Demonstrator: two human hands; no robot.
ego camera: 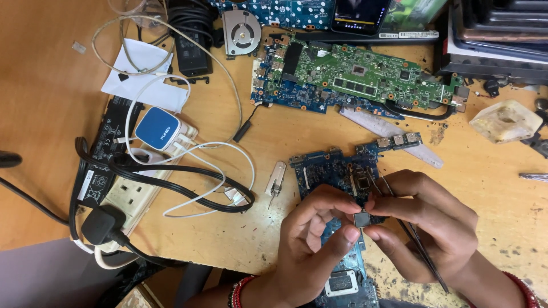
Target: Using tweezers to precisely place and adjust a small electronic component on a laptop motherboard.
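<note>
Worn wooden tabletop, scuffed and flecked with debris near your right side, crowded with electronics.

Your left hand and right hand meet over a blue circuit board lying just in front of you. Between your fingertips sits a small square chip, grey-faced, pinched by your left thumb and forefinger and steadied by your right thumb. So the left grip is closed tight on the chip; the right grip is curled around thin metal tweezers, whose shaft runs back under your palm toward your wrist. The tweezer tips are hard to make out near the board.

Progress, judged from the layout: the chip is off the board and held just above it, not seated. The board appears stripped and loose on the tabletop, and no soldering tool is in view.

Around you: a larger green-and-blue motherboard farther back, a cooling fan beside it, a white power strip with a blue-and-white charger, tangled black and white cables, and a small metal bracket left of the board.
</note>
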